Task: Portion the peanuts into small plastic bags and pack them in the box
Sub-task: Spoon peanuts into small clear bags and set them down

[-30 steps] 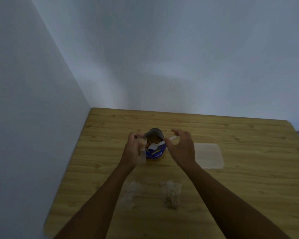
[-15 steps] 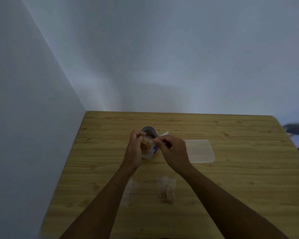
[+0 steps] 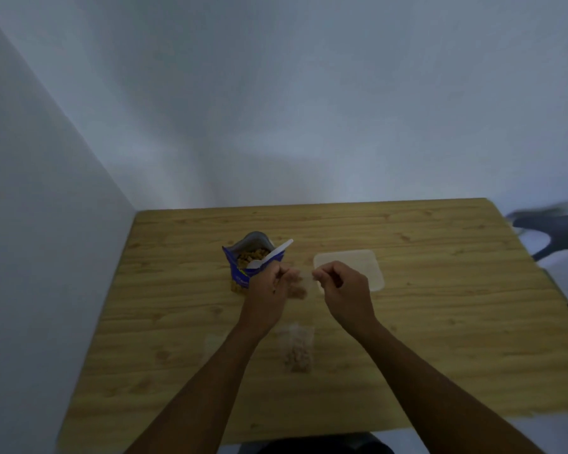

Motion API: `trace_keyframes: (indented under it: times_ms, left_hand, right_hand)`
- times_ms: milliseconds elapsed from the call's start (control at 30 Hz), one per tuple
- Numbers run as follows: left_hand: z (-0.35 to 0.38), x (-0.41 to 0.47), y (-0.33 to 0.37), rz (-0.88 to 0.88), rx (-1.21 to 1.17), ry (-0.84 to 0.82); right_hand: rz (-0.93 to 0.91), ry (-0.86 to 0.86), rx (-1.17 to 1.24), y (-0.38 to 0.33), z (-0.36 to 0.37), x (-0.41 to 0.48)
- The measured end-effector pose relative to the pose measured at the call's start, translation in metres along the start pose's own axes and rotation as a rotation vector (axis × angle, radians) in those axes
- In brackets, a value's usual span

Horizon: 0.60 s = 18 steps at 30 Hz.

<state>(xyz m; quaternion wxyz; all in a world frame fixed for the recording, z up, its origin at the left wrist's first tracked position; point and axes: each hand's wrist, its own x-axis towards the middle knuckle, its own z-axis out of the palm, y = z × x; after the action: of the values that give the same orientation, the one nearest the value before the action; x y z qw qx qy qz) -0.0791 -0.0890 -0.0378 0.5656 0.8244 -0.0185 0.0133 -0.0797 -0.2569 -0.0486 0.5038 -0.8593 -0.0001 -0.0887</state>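
Clear plastic, small and flat, a filled bag of peanuts [image 3: 297, 352] lies on the wood-grain tabletop [image 3: 440, 339] nearest the person, between the two forearms. Just to its left, partly hidden by the left forearm, lies a second clear flat bag [image 3: 213, 343], its contents too faint to tell.

Farther on, the left hand [image 3: 265, 291] and the right hand [image 3: 345, 286] are raised above the tabletop, a little apart, both with fingers curled. Between them hangs a small clear plastic bag holding peanuts [image 3: 300, 286]. Each hand pinches one side of its top edge, and the peanuts sag low beside the left hand.

Behind the left hand stands an open blue foil pouch of peanuts [image 3: 243, 267], with a white plastic spoon [image 3: 271, 255] resting in its mouth, handle pointing up to the right. Behind the right hand, a translucent rectangular plastic box [image 3: 351, 258] sits on the tabletop, partly covered by that hand.
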Motion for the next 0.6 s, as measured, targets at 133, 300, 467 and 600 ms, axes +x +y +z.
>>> trace_keyframes:
  times_ms: [133, 300, 467, 600]
  left_hand:
    - [0.016, -0.001, -0.017, 0.017, 0.083, -0.034]
    - [0.035, -0.011, -0.03, -0.1, 0.054, -0.095]
    - [0.054, -0.022, -0.037, -0.288, -0.049, -0.052]
    - [0.066, -0.028, -0.046, -0.376, -0.053, -0.079]
  right_hand:
    - [0.077, -0.045, -0.015, 0.02, -0.003, -0.006]
    - [0.169, -0.075, -0.045, 0.049, -0.012, -0.017]
    - [0.267, -0.099, -0.036, 0.07, -0.014, -0.025]
    - [0.366, -0.182, 0.0, 0.084, -0.013, -0.029]
